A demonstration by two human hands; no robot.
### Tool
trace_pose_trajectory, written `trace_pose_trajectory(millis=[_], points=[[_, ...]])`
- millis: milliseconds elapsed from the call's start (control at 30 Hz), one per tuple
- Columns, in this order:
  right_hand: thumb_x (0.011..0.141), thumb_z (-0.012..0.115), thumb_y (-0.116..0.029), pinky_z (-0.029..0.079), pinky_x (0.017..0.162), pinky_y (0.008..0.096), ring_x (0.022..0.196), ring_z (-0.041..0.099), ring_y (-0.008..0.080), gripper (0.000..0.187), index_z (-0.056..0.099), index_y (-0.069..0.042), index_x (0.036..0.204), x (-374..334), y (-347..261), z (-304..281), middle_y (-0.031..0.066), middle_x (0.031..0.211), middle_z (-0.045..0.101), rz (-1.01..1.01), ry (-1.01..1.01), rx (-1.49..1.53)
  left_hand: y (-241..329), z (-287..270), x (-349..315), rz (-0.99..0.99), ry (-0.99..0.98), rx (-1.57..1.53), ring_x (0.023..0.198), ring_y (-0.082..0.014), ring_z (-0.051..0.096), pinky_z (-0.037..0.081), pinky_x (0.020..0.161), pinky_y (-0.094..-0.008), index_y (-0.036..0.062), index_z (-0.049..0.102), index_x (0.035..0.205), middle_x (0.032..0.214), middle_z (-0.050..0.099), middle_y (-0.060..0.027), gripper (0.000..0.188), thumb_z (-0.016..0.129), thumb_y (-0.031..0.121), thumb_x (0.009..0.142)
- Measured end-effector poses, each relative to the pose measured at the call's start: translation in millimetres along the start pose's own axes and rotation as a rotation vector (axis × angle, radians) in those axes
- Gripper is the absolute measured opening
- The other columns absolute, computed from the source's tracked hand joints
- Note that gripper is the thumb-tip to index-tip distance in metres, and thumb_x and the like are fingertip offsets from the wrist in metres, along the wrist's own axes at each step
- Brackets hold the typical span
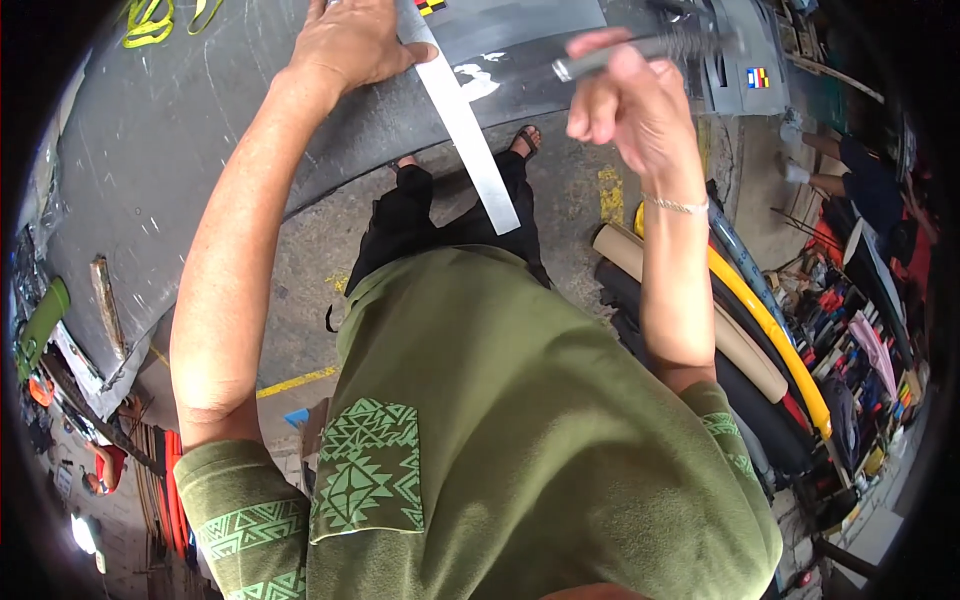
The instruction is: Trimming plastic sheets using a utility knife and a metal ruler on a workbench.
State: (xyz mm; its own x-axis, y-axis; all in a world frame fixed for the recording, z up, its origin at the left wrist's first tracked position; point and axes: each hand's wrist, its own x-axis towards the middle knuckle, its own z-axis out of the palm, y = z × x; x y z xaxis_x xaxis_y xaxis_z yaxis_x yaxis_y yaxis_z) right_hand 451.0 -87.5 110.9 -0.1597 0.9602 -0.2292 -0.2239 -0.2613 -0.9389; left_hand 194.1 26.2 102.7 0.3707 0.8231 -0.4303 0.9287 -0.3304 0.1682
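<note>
My left hand point(350, 45) lies flat near the top edge of the view, its thumb stretched onto a long flat metal straightedge point(468, 145). The fingertips run out of the picture. The strip sticks out past the near edge of the dark grey sheet point(190, 150) on the work surface. To the right, my right hand point(640, 115) is raised, fingers curled around a grey rod-shaped hand tool point(685, 45). Motion smears this tool and the fingertips, so its exact kind is unclear. White marks point(478, 82) show on the sheet between the hands.
A yellow strap point(150, 25) lies at the far left. A grey panel point(745, 75) with a small coloured patch is at the far right. Rolls of material, including a tan tube point(690, 310) and a yellow one point(770, 330), lean at my right. Another person point(870, 180) is beyond.
</note>
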Motion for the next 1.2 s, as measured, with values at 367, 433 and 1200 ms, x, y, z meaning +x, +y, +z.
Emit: trace_pose_trajectory(millis=[367, 433, 1200], points=[[0.099, 0.063, -0.005, 0.056, 0.074, 0.0251, 0.081, 0.067, 0.0110, 0.067, 0.032, 0.000, 0.158, 93, -5, 71, 0.0078, 0.099, 0.068, -0.110, 0.024, -0.021, -6, 5, 3, -0.021, -0.003, 0.062, 0.157, -0.0399, 0.018, 0.021, 0.127, -0.0528, -0.0105, 0.021, 0.157, 0.166, 0.022, -0.0297, 0.118, 0.079, 0.055, 0.078], [0.105, 0.059, -0.019, 0.054, 0.060, 0.0261, 0.065, 0.062, 0.0106, 0.057, 0.037, 0.000, 0.154, 110, -13, 97, 0.0026, 0.084, 0.062, -0.210, 0.075, -0.261, -8, 7, 4, -0.024, -0.012, 0.072, 0.157, -0.0398, 0.018, 0.021, 0.127, -0.0527, -0.0105, 0.021, 0.157, 0.166, 0.022, -0.0295, 0.119, 0.080, 0.055, 0.077], [0.109, 0.035, -0.056, 0.034, 0.035, 0.0287, 0.039, 0.041, 0.0112, 0.059, 0.062, -0.003, 0.109, 175, 66, 97, -0.0014, 0.059, 0.047, 0.027, 0.084, 0.041, -16, 17, 10, 0.076, 0.131, -0.019, 0.154, -0.0404, 0.025, 0.027, 0.125, -0.0513, -0.0072, 0.025, 0.155, 0.162, 0.028, -0.0291, 0.111, 0.084, 0.042, 0.075]])
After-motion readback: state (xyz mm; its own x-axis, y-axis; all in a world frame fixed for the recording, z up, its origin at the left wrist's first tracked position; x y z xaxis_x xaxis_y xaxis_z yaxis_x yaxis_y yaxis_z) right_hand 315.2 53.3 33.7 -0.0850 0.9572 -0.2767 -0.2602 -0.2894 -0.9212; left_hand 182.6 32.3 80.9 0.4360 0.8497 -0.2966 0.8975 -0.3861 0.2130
